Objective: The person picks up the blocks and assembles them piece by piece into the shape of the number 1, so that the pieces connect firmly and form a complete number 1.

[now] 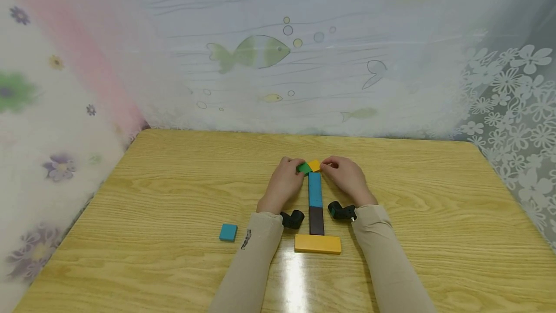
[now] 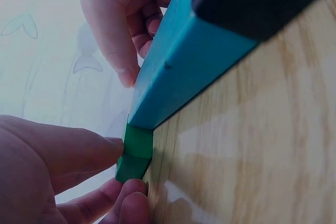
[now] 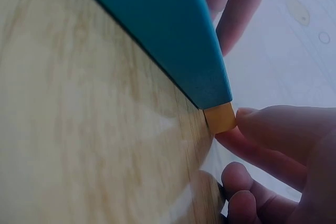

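Your left grip (image 1: 285, 180)'s pinching one green block (image 1: 305, 168), right grip (image 1: 348, 176) one small yellow (image 1: 314, 165); 6–8 o'clock from there, two blue blocks (image 1: 315, 190), one dark block (image 1: 317, 221), one long yellow (image 1: 318, 244).

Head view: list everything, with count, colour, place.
long yellow block: one, yellow, row's near end
dark block: one, near-black, beyond it
long blue block: one, blue, beyond dark
green block: one, green, far end, left
small yellow block: one, yellow, right of green
small blue block: one, blue, left of row
table: one, tan, under blocks
backdrop: count unclear, pale patterned, around table
wrist cameras: two, black, at wrists
sleeves: two, beige, forearms
left grip: one, bare, pinching green block
right grip: one, bare, pinching small yellow block
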The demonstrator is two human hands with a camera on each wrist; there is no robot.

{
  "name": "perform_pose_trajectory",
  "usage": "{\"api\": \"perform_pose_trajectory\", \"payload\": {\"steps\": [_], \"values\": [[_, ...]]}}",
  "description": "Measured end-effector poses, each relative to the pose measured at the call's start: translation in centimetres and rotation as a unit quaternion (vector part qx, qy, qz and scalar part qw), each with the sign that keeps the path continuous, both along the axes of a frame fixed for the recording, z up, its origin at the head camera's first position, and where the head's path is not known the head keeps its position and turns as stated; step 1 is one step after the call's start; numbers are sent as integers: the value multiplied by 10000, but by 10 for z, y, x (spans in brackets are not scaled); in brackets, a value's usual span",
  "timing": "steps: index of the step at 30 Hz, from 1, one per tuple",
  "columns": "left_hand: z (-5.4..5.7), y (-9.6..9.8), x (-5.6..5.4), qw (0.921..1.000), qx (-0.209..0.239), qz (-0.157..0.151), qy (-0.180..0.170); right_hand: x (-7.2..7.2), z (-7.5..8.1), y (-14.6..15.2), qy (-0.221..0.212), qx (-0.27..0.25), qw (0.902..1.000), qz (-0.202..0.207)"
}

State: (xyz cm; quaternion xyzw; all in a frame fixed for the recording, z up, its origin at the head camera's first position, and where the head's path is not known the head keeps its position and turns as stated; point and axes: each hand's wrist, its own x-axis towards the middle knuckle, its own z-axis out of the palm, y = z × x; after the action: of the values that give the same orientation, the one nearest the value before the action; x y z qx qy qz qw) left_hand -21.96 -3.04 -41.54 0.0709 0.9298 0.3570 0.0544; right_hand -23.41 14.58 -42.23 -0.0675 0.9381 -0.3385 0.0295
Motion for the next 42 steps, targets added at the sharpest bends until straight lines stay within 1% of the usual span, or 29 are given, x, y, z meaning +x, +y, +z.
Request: {"api": "perform_pose_trajectory", "payload": {"steps": [10,17,25,31,42], "values": [[-1,0,0,10000,-49,-69,-8,-1,-1,0,27,43,10000,-25],[-2,0,0,10000,-29,-56,21,-1,-1,0,-2,-5,10000,-21],[0,0,2,10000,54,-29,-72,0,-1,0,-67,-61,9999,-62],[2,0,4,9999,-72,-78,-99,-1,-3,2,-25,-81,10000,-47],[6,1,8,9996,-269,-118,23,0,-3,1,11,-84,9999,-81]]}}
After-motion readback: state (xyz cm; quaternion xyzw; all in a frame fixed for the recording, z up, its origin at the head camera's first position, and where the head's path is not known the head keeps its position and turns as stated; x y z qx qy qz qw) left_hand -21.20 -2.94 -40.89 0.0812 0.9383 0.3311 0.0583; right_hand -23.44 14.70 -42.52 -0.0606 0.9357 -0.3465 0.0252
